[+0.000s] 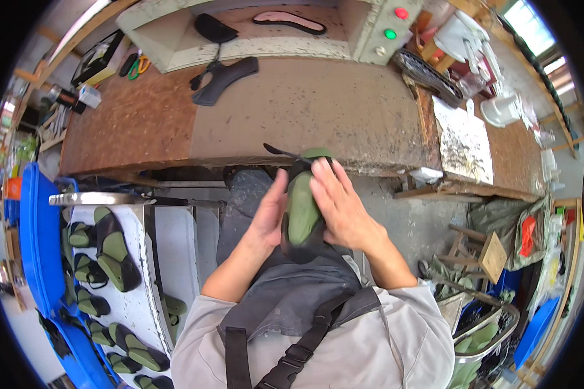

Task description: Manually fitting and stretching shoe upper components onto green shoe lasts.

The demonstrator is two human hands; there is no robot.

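A green shoe sole with a black upper point(303, 209) is held upright over my lap, just below the workbench edge. My left hand point(266, 217) grips its left side. My right hand point(340, 206) lies flat along its right side, fingers reaching the toe end. A thin black strap sticks out from the top of the shoe.
The brown workbench point(292, 117) holds a black shoe piece point(222, 79), scissors point(136, 66), a machine with red and green buttons point(383, 26) and a metal sheet point(464, 142). A white rack point(136, 305) at my left carries several green and black shoes. A basket point(483, 340) stands at right.
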